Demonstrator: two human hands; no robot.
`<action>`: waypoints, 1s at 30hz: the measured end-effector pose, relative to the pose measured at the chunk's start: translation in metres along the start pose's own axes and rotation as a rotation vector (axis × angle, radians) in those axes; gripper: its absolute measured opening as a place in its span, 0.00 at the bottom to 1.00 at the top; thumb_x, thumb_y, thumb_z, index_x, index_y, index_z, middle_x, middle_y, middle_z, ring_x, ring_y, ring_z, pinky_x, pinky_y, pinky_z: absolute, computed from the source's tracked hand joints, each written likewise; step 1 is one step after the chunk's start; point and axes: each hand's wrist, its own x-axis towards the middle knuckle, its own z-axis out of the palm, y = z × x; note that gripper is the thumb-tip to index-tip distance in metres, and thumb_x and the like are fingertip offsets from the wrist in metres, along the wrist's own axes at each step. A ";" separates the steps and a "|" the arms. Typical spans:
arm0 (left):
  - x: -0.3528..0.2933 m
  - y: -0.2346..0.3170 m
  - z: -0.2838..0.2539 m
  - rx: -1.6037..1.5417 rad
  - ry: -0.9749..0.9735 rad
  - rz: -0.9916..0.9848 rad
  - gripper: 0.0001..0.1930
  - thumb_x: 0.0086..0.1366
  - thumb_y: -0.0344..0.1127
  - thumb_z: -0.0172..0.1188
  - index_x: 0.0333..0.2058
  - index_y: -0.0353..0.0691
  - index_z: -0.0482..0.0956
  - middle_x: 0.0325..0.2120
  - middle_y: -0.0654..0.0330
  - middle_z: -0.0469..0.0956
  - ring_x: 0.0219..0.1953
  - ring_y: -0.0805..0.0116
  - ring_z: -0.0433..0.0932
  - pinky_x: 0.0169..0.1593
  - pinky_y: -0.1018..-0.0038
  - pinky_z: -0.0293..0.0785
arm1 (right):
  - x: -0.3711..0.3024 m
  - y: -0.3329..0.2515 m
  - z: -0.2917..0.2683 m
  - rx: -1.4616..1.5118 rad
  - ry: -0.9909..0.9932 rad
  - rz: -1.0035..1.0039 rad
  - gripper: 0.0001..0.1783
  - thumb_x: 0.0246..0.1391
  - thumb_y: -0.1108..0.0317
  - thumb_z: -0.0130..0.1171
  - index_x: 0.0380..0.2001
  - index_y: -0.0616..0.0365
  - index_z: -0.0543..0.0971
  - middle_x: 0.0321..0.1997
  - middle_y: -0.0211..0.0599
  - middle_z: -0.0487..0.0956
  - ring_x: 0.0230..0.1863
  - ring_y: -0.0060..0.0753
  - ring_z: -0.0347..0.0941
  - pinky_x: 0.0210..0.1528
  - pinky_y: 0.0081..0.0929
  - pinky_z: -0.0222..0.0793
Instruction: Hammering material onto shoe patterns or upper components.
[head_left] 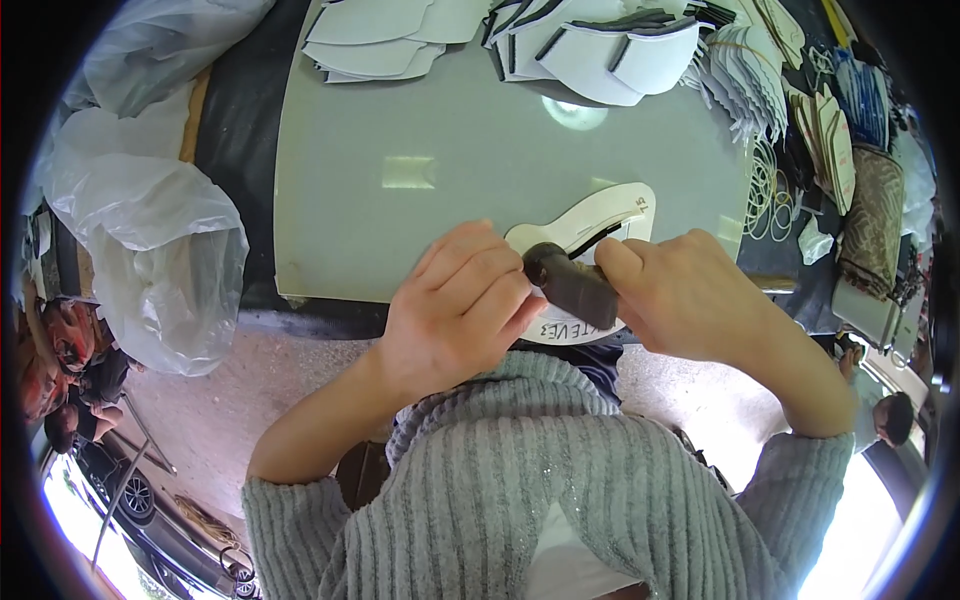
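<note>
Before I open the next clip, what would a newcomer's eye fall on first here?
Probably the dark hammer-like tool in the right hand, over the cream template at the near edge of the table. Then the white panels stacked at its far side, and the crumpled plastic bag on the left.

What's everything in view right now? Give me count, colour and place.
hammer-like tool: 1, dark brown, in the right fist
curved template: 1, cream, beneath the hands
black strip: 1, black, over the template
work board: 1, grey-green, centre
cut pieces: many, white, some black-edged, along the top
looped cord: bundle, whitish, right of board
card pieces: several, beige, far right
rolled fabric: 1, brown patterned, far right
plastic bags: at least 2, translucent white, left
car: at least 1, dark, lower left
other people: several, both edges
small clutter: uncountable, right edge
sweater: 1, grey, bottom
left hand: 1, bare, left of tool
right hand: 1, bare, gripping tool
</note>
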 end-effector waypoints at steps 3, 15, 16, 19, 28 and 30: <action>-0.001 -0.002 0.002 -0.020 0.036 -0.019 0.18 0.43 0.30 0.74 0.33 0.37 0.76 0.33 0.58 0.77 0.39 0.55 0.77 0.50 0.58 0.77 | -0.003 0.009 -0.001 0.150 0.121 0.040 0.14 0.59 0.61 0.56 0.31 0.60 0.69 0.19 0.40 0.73 0.19 0.48 0.74 0.22 0.40 0.67; 0.008 0.004 -0.008 0.014 -0.061 -0.034 0.18 0.46 0.29 0.72 0.38 0.35 0.81 0.36 0.55 0.75 0.41 0.55 0.76 0.42 0.64 0.76 | -0.030 0.011 0.017 0.126 0.167 0.168 0.13 0.53 0.66 0.60 0.33 0.59 0.66 0.20 0.41 0.76 0.22 0.50 0.74 0.22 0.42 0.64; 0.013 0.003 -0.012 -0.022 -0.079 -0.031 0.18 0.46 0.28 0.72 0.38 0.35 0.81 0.36 0.55 0.76 0.40 0.55 0.76 0.41 0.64 0.76 | -0.031 0.011 0.017 0.122 0.181 0.159 0.13 0.54 0.66 0.60 0.33 0.59 0.66 0.20 0.41 0.76 0.22 0.50 0.74 0.21 0.42 0.64; 0.035 -0.005 -0.027 0.006 -0.276 0.025 0.12 0.47 0.27 0.68 0.33 0.35 0.80 0.32 0.55 0.74 0.36 0.55 0.75 0.38 0.65 0.74 | -0.030 0.009 0.017 0.138 0.177 0.175 0.13 0.55 0.66 0.60 0.33 0.60 0.66 0.19 0.41 0.75 0.21 0.50 0.73 0.21 0.42 0.64; 0.051 0.009 -0.014 0.498 -0.459 0.439 0.06 0.47 0.29 0.60 0.25 0.38 0.74 0.24 0.58 0.69 0.29 0.58 0.71 0.38 0.66 0.73 | -0.033 0.007 0.029 0.158 0.305 0.162 0.14 0.58 0.64 0.58 0.31 0.61 0.67 0.18 0.43 0.76 0.21 0.51 0.74 0.22 0.43 0.66; 0.052 -0.001 -0.019 0.389 -0.458 0.388 0.07 0.47 0.29 0.60 0.27 0.37 0.75 0.25 0.58 0.70 0.31 0.58 0.72 0.38 0.65 0.73 | -0.032 0.008 0.033 0.167 0.334 0.145 0.14 0.58 0.63 0.58 0.31 0.61 0.67 0.19 0.44 0.76 0.22 0.51 0.74 0.22 0.43 0.66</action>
